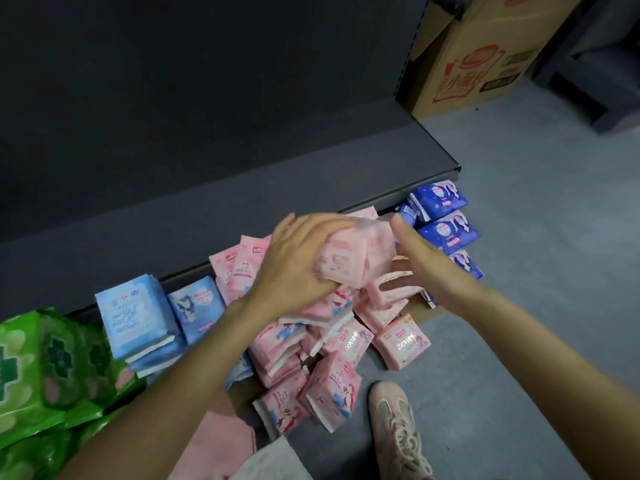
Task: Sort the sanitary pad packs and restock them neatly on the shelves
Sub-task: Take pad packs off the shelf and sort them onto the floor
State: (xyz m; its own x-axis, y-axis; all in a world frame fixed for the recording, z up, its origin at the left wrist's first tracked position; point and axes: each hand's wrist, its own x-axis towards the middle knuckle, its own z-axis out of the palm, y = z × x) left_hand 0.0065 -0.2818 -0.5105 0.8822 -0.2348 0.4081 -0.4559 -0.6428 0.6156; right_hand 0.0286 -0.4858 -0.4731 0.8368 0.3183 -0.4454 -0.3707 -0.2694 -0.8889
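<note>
My left hand [294, 261] grips a pink pad pack [356, 258] from its left side, just above the front lip of the dark grey bottom shelf [207, 209]. My right hand [419, 265] touches the same pack's right side with thumb up and fingers spread under it. Below them a loose heap of pink packs [325, 344] lies on the floor. Light blue packs [138, 317] stand to the left, green packs [52, 368] at the far left, and dark blue packs [443, 216] at the right by the shelf's corner.
The shelf's dark back panel [207, 81] rises behind the board. A cardboard box [481, 53] stands at the upper right on the grey floor [536, 237]. My shoe [398, 434] is planted beside the pink heap, and a pink cloth [221, 441] lies at the bottom.
</note>
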